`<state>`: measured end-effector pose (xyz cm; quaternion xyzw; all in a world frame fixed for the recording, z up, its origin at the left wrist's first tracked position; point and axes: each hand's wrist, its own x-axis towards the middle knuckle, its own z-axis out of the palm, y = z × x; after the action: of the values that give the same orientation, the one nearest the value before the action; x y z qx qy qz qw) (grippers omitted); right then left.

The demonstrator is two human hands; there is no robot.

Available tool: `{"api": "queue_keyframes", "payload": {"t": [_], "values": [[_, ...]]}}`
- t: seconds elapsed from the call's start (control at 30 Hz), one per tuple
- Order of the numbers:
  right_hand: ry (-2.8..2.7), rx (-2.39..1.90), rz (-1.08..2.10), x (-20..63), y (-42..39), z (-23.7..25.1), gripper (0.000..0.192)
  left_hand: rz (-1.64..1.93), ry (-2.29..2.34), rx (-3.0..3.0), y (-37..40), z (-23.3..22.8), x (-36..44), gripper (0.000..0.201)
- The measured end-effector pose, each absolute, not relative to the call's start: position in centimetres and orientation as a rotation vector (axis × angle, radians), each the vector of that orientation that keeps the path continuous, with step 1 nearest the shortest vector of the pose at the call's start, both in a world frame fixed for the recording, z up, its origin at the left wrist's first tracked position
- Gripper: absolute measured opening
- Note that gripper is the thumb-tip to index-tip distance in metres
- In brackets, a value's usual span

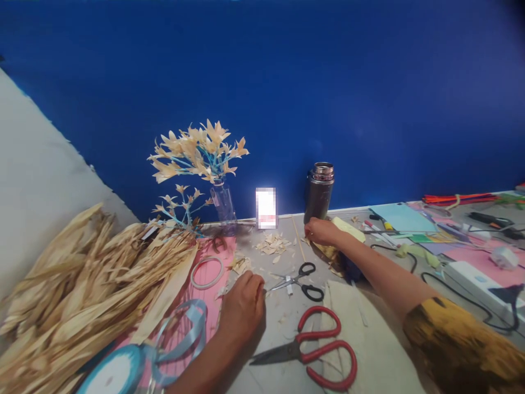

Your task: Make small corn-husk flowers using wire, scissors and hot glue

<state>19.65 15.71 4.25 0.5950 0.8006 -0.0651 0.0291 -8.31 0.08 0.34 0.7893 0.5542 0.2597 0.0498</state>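
Black-handled scissors [298,282] lie right of the nearer left hand [245,301], tips toward it; right hand [324,232] beyond; fingers curled, grip undetermined

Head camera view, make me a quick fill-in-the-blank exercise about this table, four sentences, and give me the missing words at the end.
1. The large scissors have ____ handles.
2. The blades of the small scissors point toward the left hand, and their handles are ____.
3. The hand beside the flask is the person's ____ one.
4. The wall behind the flask is ____.

Missing words: red; black; right; blue.
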Motion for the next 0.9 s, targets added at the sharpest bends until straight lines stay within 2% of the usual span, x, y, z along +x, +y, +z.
{"api": "queue_keyframes", "payload": {"t": [0.13,0.23,0.3,0.47,0.63,0.9], "values": [[2.596,1.801,-0.201,19.5,15.1,5.5,0.035,0.776,1.686,2.404,0.1,0.2,-8.3,0.021],[2.671,1.811,-0.183,20.9,14.2,7.1,0.025,0.784,1.683,2.396,0.1,0.1,-8.3,0.023],[2.659,1.874,-0.156,23.2,13.7,8.3,0.020,0.805,1.673,2.400,0.1,0.1,-8.4,0.023],[2.317,2.216,-0.032,32.3,13.7,10.3,0.024,0.884,1.637,2.433,0.4,-0.1,-8.7,0.023],[2.072,2.356,0.020,37.3,15.1,9.4,0.033,1.001,1.573,2.465,1.1,-0.6,-9.2,0.023],[2.018,2.372,0.072,37.2,17.4,6.4,0.033,1.065,1.514,2.526,2.0,-1.6,-10.3,0.017]]}}
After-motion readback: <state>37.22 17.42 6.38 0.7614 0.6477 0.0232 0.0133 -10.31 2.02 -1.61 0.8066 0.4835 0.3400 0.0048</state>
